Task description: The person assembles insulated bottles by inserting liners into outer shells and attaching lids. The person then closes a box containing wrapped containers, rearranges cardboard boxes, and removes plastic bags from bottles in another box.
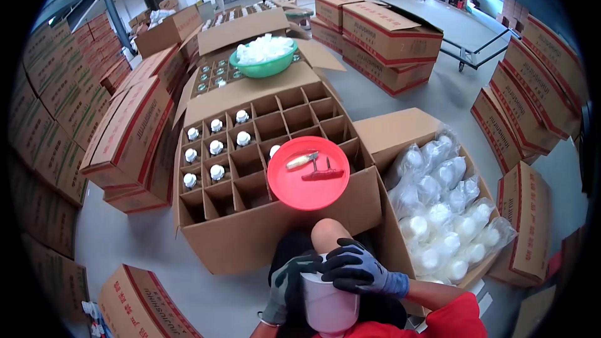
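Held upright between my knees is a white rounded bottle or jar (332, 305); its top is mostly covered by my gloves. My left hand (290, 285), in a dark grey glove, grips its left side near the rim. Over its top and right side bends my right hand (360, 269), in a grey-blue glove with dark fingertips. Just ahead, a red plastic lid or dish (307, 191) rests on the divided carton (282, 219). On it lie a small knife (302, 161) with a pale handle and a red-handled tool (323, 174). Several white-capped bottles (216, 147) stand in the carton's compartments.
At the right, an open box (369, 134) holds several white bottles in clear plastic bags (438, 213). Farther ahead, a green basin (263, 66) of white pieces sits on another divided carton. Stacked cartons (131, 131) line the left, with more (391, 44) at the back right.
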Motion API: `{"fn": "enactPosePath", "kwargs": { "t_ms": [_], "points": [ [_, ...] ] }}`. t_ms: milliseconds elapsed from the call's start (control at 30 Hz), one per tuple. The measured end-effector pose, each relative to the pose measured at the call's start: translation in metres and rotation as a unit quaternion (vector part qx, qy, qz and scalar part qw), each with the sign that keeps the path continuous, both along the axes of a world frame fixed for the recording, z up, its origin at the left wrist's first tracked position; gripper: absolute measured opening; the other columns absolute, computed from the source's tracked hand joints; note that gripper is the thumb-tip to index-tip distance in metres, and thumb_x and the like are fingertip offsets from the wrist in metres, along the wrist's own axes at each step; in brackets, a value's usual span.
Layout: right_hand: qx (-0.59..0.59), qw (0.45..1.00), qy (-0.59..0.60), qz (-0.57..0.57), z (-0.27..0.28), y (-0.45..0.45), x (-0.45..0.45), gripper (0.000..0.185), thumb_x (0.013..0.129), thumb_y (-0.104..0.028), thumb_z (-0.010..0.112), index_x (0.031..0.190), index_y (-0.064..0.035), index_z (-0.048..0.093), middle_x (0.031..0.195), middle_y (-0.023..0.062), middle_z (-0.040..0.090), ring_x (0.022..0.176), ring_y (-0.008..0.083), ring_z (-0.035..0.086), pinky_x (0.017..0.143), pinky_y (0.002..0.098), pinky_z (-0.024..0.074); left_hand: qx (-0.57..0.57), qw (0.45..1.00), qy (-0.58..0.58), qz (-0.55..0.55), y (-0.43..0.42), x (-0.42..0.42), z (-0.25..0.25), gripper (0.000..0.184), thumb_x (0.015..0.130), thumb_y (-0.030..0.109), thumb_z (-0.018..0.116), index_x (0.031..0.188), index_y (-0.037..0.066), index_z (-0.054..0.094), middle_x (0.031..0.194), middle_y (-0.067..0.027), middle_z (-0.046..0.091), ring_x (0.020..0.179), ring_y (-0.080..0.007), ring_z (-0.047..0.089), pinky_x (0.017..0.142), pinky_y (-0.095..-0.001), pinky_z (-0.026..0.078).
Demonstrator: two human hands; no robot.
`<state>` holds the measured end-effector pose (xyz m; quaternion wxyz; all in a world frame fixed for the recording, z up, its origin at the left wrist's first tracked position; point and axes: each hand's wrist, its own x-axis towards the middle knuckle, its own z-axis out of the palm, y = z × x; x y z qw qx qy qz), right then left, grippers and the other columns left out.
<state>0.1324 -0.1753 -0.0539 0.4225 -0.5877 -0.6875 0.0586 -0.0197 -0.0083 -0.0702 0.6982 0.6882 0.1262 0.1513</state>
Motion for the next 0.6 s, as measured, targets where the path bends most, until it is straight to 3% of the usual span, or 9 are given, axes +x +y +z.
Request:
{"fn": "enactPosePath", "kwargs": {
  "t_ms": [33, 67, 100, 233, 267, 367, 400, 433, 600],
  "points": [
    [0.018, 0.999, -0.026, 0.001, 0.007, -0.002, -0.011, 0.036, 0.083, -0.022, 0.063, 0.117, -0.0097, 0.062, 0.115, 0.0087, 0.06, 0.106, 0.0243, 0.059, 0.097, 0.0448, 0.0448, -0.008, 0.999, -0.019, 0.027, -0.004, 0.0, 0.002, 0.04, 0.099, 0.029, 0.041, 0.107, -0.003, 0.065, 0.115, -0.0161, 0.065, 0.106, -0.0251, 0.062, 0.094, -0.0344, 0.047],
    [0.038, 0.998, -0.052, 0.002, 0.015, -0.002, -0.026, 0.036, 0.083, -0.022, 0.063, 0.116, -0.0093, 0.062, 0.114, 0.0091, 0.06, 0.105, 0.0248, 0.059, 0.096, 0.0443, 0.0458, 0.035, 0.998, -0.049, 0.016, -0.003, 0.006, 0.001, 0.045, 0.099, 0.03, 0.04, 0.091, -0.003, 0.069, 0.107, -0.0171, 0.067, 0.103, -0.0274, 0.063, 0.091, -0.0355, 0.048],
    [0.061, 0.995, -0.081, 0.001, 0.022, -0.001, -0.038, 0.037, 0.082, -0.022, 0.064, 0.116, -0.009, 0.062, 0.114, 0.0095, 0.061, 0.103, 0.0253, 0.06, 0.096, 0.0438, 0.0469, 0.001, 0.986, -0.164, 0.026, 0.002, 0.014, -0.005, 0.049, 0.098, 0.032, 0.041, 0.078, -0.003, 0.069, 0.101, -0.0191, 0.068, 0.1, -0.0302, 0.064, 0.089, -0.037, 0.049],
    [0.093, 0.984, -0.147, 0.043, 0.018, -0.004, -0.052, 0.042, 0.078, -0.021, 0.065, 0.117, -0.0072, 0.061, 0.111, 0.0084, 0.061, 0.105, 0.0253, 0.06, 0.094, 0.0416, 0.0491, 0.006, 0.982, -0.189, -0.004, 0.008, 0.001, -0.012, 0.056, 0.098, 0.039, 0.039, 0.075, -0.003, 0.069, 0.095, -0.0183, 0.069, 0.098, -0.0318, 0.064, 0.088, -0.0416, 0.048],
    [0.068, 0.978, -0.181, 0.081, 0.005, -0.008, -0.055, 0.033, 0.085, -0.022, 0.06, 0.115, -0.0092, 0.064, 0.117, 0.0051, 0.062, 0.106, 0.0234, 0.061, 0.096, 0.0405, 0.048, 0.017, 0.987, -0.162, -0.005, 0.009, -0.007, -0.024, 0.06, 0.098, 0.042, 0.037, 0.074, -0.003, 0.07, 0.095, -0.0174, 0.069, 0.098, -0.0314, 0.064, 0.088, -0.0432, 0.048],
    [0.063, 0.988, -0.121, 0.078, -0.005, -0.001, -0.039, 0.039, 0.078, -0.023, 0.064, 0.114, -0.0081, 0.062, 0.111, 0.0078, 0.062, 0.108, 0.0267, 0.058, 0.095, 0.0414, 0.0474, -0.038, 0.993, 0.077, 0.082, 0.001, -0.024, -0.036, 0.057, 0.101, 0.039, 0.033, 0.091, -0.002, 0.07, 0.102, -0.0164, 0.068, 0.096, -0.0244, 0.062, 0.089, -0.0358, 0.046],
    [0.044, 0.994, -0.048, 0.087, -0.021, 0.008, -0.02, 0.038, 0.079, -0.023, 0.063, 0.114, -0.0084, 0.063, 0.113, 0.0074, 0.062, 0.109, 0.0276, 0.058, 0.096, 0.0424, 0.0459, -0.144, 0.983, 0.094, 0.07, 0.008, -0.021, -0.06, 0.038, 0.101, 0.03, 0.044, 0.107, -0.002, 0.065, 0.102, -0.0082, 0.067, 0.09, -0.0135, 0.058, 0.083, -0.0298, 0.047],
    [0.024, 0.995, 0.029, 0.096, -0.031, 0.018, -0.002, 0.037, 0.079, -0.023, 0.063, 0.113, -0.0087, 0.063, 0.115, 0.007, 0.062, 0.109, 0.0284, 0.058, 0.096, 0.0433, 0.0444, -0.031, 0.994, 0.059, 0.086, 0.006, -0.009, -0.033, 0.037, 0.1, 0.029, 0.046, 0.107, -0.002, 0.065, 0.101, -0.0067, 0.067, 0.09, -0.0129, 0.058, 0.082, -0.0284, 0.047],
    [-0.018, 0.998, -0.014, 0.064, -0.015, 0.003, -0.018, 0.032, 0.078, -0.024, 0.067, 0.108, -0.0128, 0.065, 0.12, 0.0081, 0.059, 0.113, 0.0278, 0.055, 0.106, 0.0497, 0.0338, -0.127, 0.992, 0.008, 0.016, 0.002, -0.009, -0.007, 0.027, 0.095, 0.017, 0.05, 0.105, -0.002, 0.066, 0.107, -0.011, 0.065, 0.092, -0.0171, 0.06, 0.084, -0.0285, 0.047]
  ]
}}
